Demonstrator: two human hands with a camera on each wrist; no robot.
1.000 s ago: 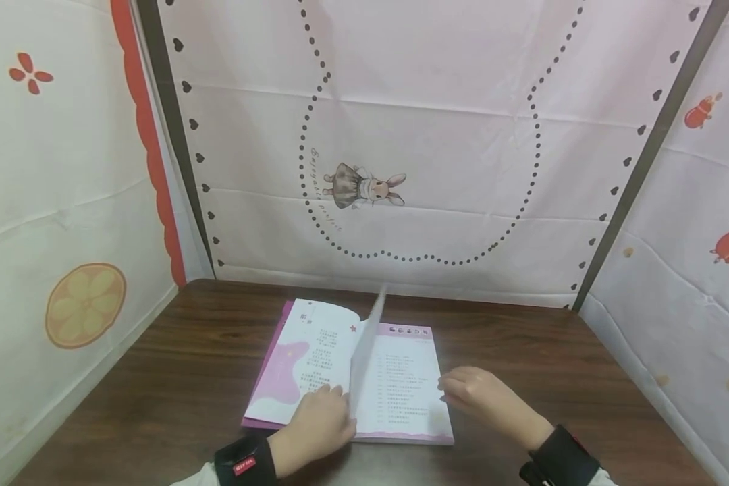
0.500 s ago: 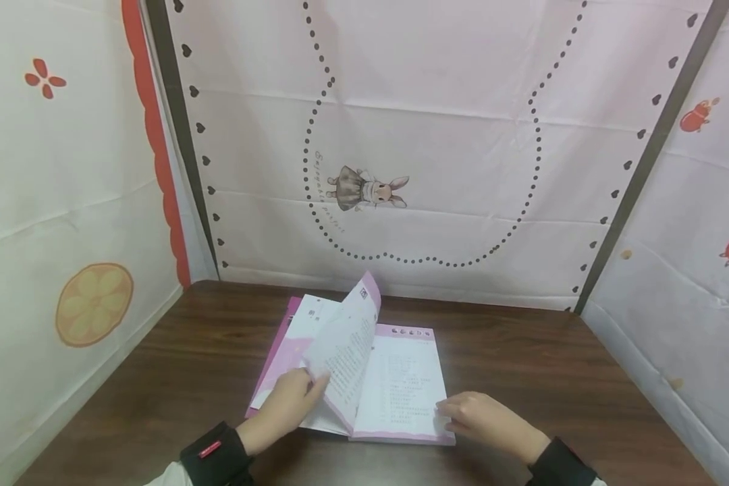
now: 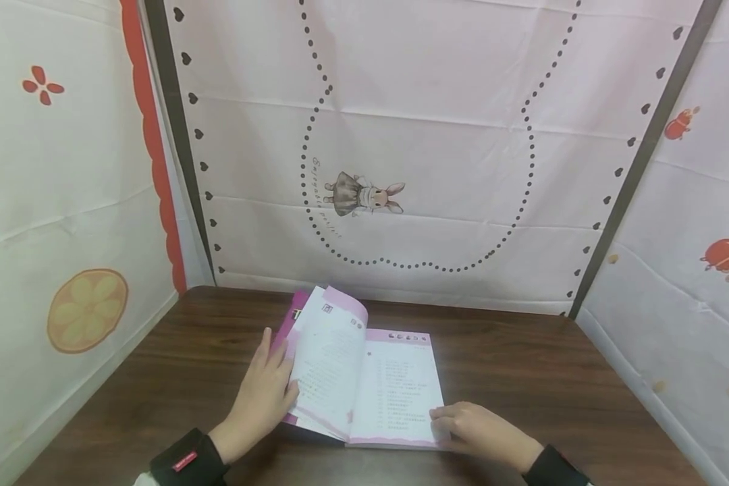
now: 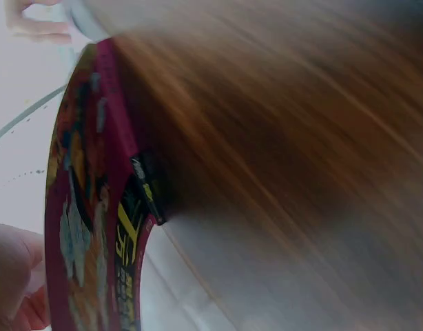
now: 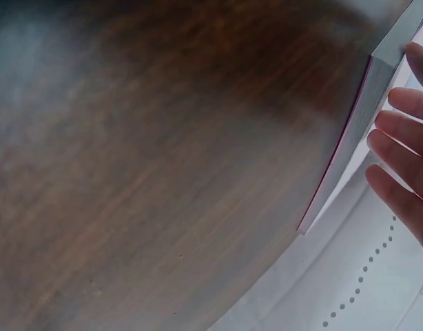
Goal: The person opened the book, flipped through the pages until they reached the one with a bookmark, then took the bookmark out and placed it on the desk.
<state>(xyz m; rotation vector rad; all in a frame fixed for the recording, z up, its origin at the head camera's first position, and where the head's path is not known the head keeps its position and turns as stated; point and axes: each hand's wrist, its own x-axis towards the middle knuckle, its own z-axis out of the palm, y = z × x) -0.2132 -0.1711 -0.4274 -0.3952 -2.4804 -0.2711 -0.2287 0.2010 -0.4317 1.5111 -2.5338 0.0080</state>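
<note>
An open book (image 3: 397, 391) with a magenta cover lies on the table, its left pages (image 3: 328, 364) curving up a little. My left hand (image 3: 261, 388) rests along the left pages' outer edge, fingers spread and fairly straight. In the left wrist view the bent cover (image 4: 91, 193) shows, with part of the hand (image 4: 12, 276) beside it. My right hand (image 3: 482, 428) touches the lower right edge of the right page. The right wrist view has those fingers (image 5: 404, 148) extended beside the page block (image 5: 356, 138).
The dark wooden table (image 3: 522, 364) surrounds the book. Behind it hangs a pale cloth (image 3: 437, 169) with a rabbit print, and more printed cloth stands at the left (image 3: 85, 202) and right (image 3: 686, 304).
A raised page has swung over to the left side of the book. My left hand has moved left and up to the outer edge; the right hand stays near the right page's edge.
</note>
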